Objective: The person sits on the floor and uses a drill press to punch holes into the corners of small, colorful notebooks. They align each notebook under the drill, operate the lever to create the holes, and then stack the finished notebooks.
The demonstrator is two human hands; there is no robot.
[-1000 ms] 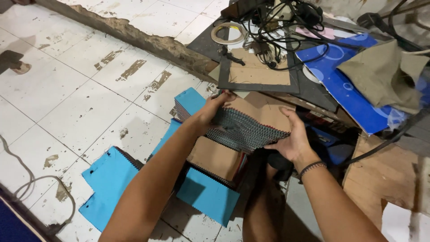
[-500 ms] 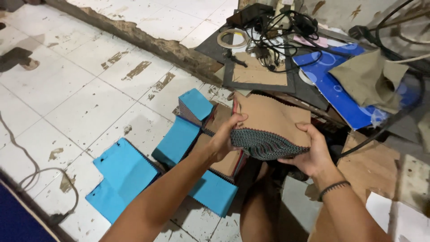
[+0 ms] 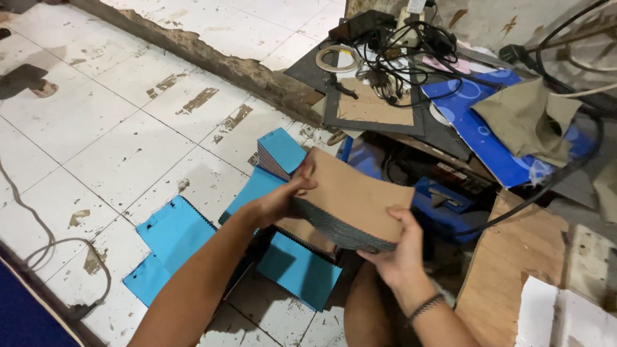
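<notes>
A: Starting at the left, what lies on the white tiled floor [image 3: 116, 128]?

B: A thin grey cable [image 3: 38, 238] curls over the worn tiles. Just right of it, a flat sky-blue fabric sheet [image 3: 170, 247] with a zigzag-cut edge. Further right, more blue swatch stacks [image 3: 283, 151] lie fanned about the person's knees.

A: And the hands?

B: The left hand [image 3: 283, 199] grips the left end of a thick stack of fabric swatches [image 3: 350, 205], thumb on top. The right hand [image 3: 395, 254] cups the stack's lower right edge from beneath, with a dark band on the wrist. Both are closed on it, holding it in the air above the blue stacks.

A: What is the stack like?

B: Tan on its top face, grey layered edges with pinked teeth, slightly bowed.

A: Anything holding other things?

B: No proper container that I can make out. On the right, a dark board [image 3: 373, 109] carries tangled black cables [image 3: 411, 45] and a tape roll [image 3: 337, 59]. Beside it lies a blue patterned sheet [image 3: 482, 138] with a crumpled khaki cloth [image 3: 527, 119] on it, then a plywood panel [image 3: 514, 263].
</notes>
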